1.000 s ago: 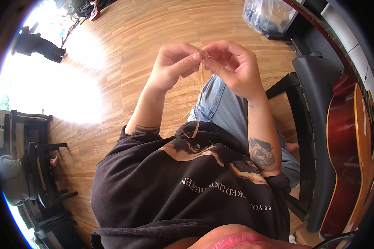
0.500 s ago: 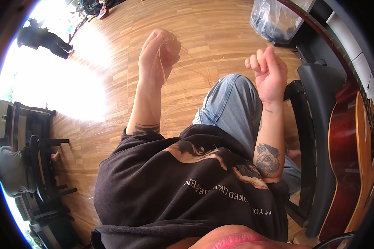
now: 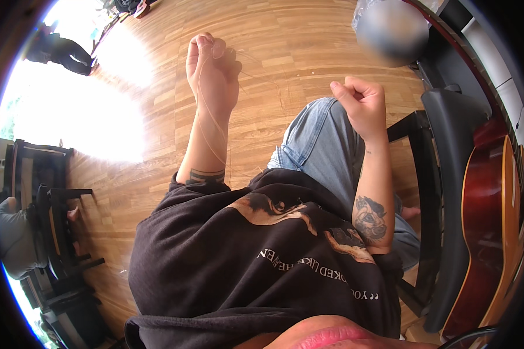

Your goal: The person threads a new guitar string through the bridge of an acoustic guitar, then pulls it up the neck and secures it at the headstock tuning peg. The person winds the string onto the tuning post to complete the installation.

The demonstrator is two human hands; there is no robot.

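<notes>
Head view shows thin, tan strands curving loosely.

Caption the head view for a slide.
Left hand gripping thin pale strands over wood floor; right hand, curled, near a denim-clad knee; red-brown guitar at frame right.

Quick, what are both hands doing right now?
Left hand: closed, holding thin strings.
Right hand: closed in a fist; whether anything is inside cannot be told.
</notes>
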